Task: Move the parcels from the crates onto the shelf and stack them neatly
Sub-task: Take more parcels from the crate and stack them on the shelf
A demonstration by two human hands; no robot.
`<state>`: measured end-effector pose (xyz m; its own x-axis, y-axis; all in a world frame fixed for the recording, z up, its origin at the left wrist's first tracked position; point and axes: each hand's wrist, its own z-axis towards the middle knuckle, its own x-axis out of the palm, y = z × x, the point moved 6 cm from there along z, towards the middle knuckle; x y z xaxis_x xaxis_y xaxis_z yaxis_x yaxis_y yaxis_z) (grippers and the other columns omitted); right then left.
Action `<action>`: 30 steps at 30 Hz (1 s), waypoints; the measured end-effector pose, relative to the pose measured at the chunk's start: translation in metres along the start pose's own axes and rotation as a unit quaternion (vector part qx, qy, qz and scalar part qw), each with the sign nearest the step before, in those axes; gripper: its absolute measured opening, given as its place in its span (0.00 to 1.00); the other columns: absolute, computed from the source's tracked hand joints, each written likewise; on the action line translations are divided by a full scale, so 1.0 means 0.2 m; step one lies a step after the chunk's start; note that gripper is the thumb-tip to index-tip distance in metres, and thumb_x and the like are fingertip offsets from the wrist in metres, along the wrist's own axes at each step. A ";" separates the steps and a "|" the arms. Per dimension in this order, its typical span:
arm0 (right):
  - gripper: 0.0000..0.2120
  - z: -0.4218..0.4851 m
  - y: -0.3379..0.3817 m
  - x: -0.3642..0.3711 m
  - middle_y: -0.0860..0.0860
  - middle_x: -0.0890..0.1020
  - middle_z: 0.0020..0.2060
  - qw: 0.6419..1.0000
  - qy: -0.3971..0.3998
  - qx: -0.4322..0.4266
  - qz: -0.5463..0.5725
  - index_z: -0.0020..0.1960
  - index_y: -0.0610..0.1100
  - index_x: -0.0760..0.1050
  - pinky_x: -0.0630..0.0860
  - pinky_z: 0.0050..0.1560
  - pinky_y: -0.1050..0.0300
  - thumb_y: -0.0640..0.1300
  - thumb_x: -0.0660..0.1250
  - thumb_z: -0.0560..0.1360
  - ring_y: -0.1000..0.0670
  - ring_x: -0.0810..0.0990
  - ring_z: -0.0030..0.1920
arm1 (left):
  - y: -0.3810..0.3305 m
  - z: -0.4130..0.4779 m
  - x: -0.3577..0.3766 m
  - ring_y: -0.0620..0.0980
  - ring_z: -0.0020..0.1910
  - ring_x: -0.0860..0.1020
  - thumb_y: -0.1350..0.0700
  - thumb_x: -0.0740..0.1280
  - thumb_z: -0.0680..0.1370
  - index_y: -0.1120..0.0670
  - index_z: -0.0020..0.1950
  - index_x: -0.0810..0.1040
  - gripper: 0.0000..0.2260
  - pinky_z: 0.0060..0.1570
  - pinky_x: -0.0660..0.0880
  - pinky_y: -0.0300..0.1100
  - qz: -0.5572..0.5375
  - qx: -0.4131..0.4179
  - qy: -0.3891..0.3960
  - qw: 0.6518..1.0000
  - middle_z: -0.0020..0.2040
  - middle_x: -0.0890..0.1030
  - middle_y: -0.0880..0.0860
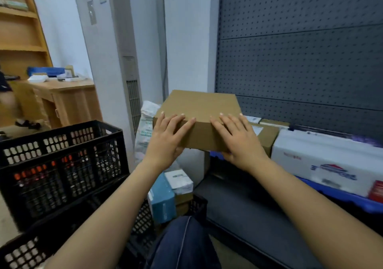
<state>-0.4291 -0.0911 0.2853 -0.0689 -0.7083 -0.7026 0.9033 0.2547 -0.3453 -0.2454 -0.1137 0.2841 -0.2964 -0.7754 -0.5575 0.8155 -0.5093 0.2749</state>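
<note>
2 hands clamp a plain brown cardboard box (201, 105) at the left end of the dark, smooth shelf (238, 198).

The left hand (167, 136) and right hand (238, 138) each lay 4 fingers flat on the box's matte top near its front edge, with thumbs hooked under the bottom edge, so the front face is pinched between them. The box is flat, rectangular and sharp-cornered. It is held before the grey perforated back panel (300, 61), just left of a second brown carton (267, 136) and a glossy white box (327, 161) with blue print. Whether its underside rests on anything cannot be told. Below it, small blue and white parcels (163, 202) stand in a black lattice-walled plastic crate (199, 206); a taller crate (62, 165) of the same make stands left.
</note>
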 end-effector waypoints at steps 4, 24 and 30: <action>0.51 -0.04 -0.22 0.08 0.41 0.71 0.67 0.998 0.028 0.051 -0.015 0.75 0.45 0.60 0.63 0.68 0.40 0.48 0.80 0.56 0.38 0.70 0.66 | -0.11 0.19 0.22 0.59 0.63 0.66 0.56 0.78 0.61 0.51 0.73 0.63 0.43 0.69 0.59 0.63 -0.027 0.014 0.017 0.999 0.64 0.72 0.59; 0.50 0.13 -1.11 0.75 0.45 0.67 0.71 0.971 0.165 0.151 -0.084 0.76 0.50 0.55 0.59 0.70 0.44 0.50 0.79 0.62 0.42 0.65 0.69 | -0.32 0.91 1.40 0.56 0.70 0.62 0.52 0.78 0.63 0.47 0.76 0.56 0.46 0.70 0.54 0.65 -0.141 0.055 0.077 0.985 0.70 0.67 0.55; 0.51 0.13 -1.14 0.83 0.45 0.68 0.70 0.971 0.169 0.147 -0.081 0.76 0.49 0.56 0.61 0.68 0.44 0.53 0.79 0.61 0.42 0.67 0.68 | -0.32 0.91 1.50 0.55 0.71 0.62 0.51 0.78 0.63 0.47 0.76 0.55 0.47 0.71 0.51 0.64 -0.148 0.056 0.089 0.983 0.71 0.66 0.54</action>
<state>-0.6362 -0.2842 0.2639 -0.3111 -0.4548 -0.8345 0.9472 -0.0760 -0.3116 -0.4779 -0.3812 0.2421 -0.4116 -0.5146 -0.7522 0.6437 -0.7484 0.1599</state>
